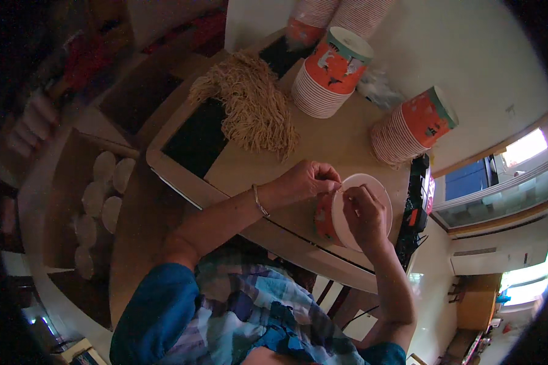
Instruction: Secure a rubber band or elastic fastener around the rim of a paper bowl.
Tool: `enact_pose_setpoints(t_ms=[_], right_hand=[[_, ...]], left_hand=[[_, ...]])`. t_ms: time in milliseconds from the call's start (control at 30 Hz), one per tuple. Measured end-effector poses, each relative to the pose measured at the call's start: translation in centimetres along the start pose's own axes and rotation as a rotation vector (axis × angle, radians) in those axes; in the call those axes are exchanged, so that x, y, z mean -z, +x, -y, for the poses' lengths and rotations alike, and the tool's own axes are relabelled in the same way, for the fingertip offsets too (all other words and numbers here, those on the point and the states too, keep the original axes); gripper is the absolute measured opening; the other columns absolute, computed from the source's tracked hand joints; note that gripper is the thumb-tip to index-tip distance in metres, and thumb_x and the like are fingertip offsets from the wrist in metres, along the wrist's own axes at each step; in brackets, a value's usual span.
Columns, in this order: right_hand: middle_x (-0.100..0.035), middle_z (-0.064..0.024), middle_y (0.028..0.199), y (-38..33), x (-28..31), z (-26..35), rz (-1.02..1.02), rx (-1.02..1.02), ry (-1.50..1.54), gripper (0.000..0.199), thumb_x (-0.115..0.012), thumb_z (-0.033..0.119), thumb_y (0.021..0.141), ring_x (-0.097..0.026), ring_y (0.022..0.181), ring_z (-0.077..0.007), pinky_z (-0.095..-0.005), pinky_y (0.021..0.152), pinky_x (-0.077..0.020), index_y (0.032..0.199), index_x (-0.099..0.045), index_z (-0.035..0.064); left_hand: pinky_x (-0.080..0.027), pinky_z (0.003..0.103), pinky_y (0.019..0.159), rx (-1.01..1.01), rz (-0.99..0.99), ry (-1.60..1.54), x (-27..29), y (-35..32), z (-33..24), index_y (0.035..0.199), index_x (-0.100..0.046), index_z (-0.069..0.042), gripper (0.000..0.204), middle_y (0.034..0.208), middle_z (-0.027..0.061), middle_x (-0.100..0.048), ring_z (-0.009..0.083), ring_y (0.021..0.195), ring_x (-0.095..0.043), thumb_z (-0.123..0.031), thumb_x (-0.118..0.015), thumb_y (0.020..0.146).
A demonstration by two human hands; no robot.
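A paper bucket (380,188) with a white inside and an orange-red printed wall lies tipped on the table in front of me, its mouth turned up toward me. My left hand (313,181) is closed in a pinch at the bucket's upper left rim. Curled over the mouth, my right hand (366,214) has its fingertips close to the left ones at the same rim. Whatever lies between the fingertips is too small to make out. Beyond my left hand a bundle of tan twine (252,103) is heaped on the table.
Nested stacks of orange printed paper buckets (333,73) stand at the back, with another stack (413,125) at the right. A black power strip (416,198) runs along the table's right edge. At the left, an open cardboard box (64,201) holds several round pale things.
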State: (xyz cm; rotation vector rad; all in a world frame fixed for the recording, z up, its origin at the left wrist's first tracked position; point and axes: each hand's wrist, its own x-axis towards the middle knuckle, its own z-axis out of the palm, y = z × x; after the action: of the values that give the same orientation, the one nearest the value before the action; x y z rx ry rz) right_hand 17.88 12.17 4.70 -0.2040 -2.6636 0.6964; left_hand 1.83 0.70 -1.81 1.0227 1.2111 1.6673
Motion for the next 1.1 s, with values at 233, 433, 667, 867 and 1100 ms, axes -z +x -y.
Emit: enact_pose_setpoints(t_ms=[233,433,667,867,1100], right_hand=[[-0.064,-0.0110,0.096,0.5,0.6,1.7,-0.072,0.022,-0.017,0.018,-0.062,0.003,0.085,-0.068,0.077,-0.0282,-0.0374,0.062,-0.0548,0.102,-0.059,0.0065],[-0.062,-0.0109,0.093,0.3,0.0,0.5,-0.053,0.111,-0.131,0.018,-0.063,0.004,0.085,-0.066,0.073,-0.0318,-0.0401,0.057,-0.0542,0.102,-0.060,0.0073],[-0.059,-0.0088,0.093,0.2,-0.2,0.3,-0.045,0.170,-0.229,0.019,-0.063,0.005,0.085,-0.065,0.069,-0.0296,-0.0398,0.055,-0.0535,0.103,-0.061,0.0095],[-0.058,-0.0083,0.095,0.1,-0.2,0.4,0.010,0.179,-0.353,0.019,-0.064,0.006,0.083,-0.064,0.070,-0.0287,-0.0396,0.056,-0.0533,0.100,-0.060,0.0086],[-0.060,-0.0106,0.090,0.3,-0.6,-0.2,-0.040,0.053,-0.074,0.016,-0.065,0.003,0.080,-0.064,0.072,-0.0288,-0.0376,0.059,-0.0537,0.094,-0.059,0.0056]], left_hand=[[-0.046,0.024,0.075,0.008,0.045,0.000,0.3,0.1,0.7,0.098,-0.063,-0.004,0.017,0.086,-0.0019,-0.062,0.0062,0.082,-0.055,-0.018,-0.064,0.090],[-0.049,0.023,0.070,-0.050,0.033,0.016,0.3,0.5,1.3,0.097,-0.066,-0.001,0.013,0.086,-0.0001,-0.066,0.0050,0.078,-0.057,-0.010,-0.065,0.088],[-0.049,0.024,0.072,-0.096,0.029,0.111,0.5,0.4,1.3,0.096,-0.066,0.000,0.013,0.087,0.0021,-0.068,0.0059,0.080,-0.058,-0.009,-0.066,0.087],[-0.047,0.026,0.082,-0.080,0.069,0.185,0.6,0.0,0.0,0.097,-0.064,-0.002,0.014,0.090,0.0013,-0.065,0.0067,0.089,-0.057,-0.015,-0.064,0.091],[-0.048,0.026,0.083,-0.077,0.057,0.086,0.1,-0.1,0.0,0.099,-0.066,-0.001,0.017,0.092,0.0028,-0.068,0.0086,0.091,-0.060,-0.015,-0.063,0.091]])
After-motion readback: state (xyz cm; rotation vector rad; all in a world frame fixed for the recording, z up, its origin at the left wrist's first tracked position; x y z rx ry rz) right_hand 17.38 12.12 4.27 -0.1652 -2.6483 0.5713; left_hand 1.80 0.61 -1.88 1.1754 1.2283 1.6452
